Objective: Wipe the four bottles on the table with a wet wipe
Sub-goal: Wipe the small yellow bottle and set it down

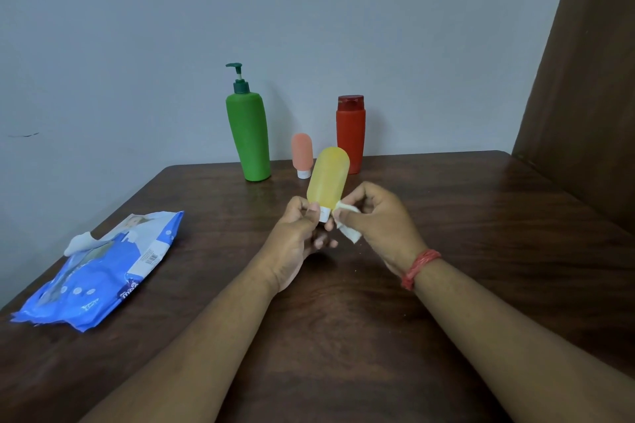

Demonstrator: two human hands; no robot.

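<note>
My left hand (295, 237) grips a small yellow bottle (328, 177) by its white cap, with the rounded end pointing up, above the table's middle. My right hand (374, 220) pinches a folded white wet wipe (347, 228) against the bottle's lower right side, near the cap. Behind them, at the table's far edge, stand a tall green pump bottle (249, 137), a small pink bottle (302, 153) resting on its white cap, and a red bottle (351, 134) with a red lid.
A blue pack of wet wipes (103, 282) lies on the dark wooden table (481, 251) at the left, with a wipe sticking out of its top. A grey wall runs behind the table. A brown panel rises at the right.
</note>
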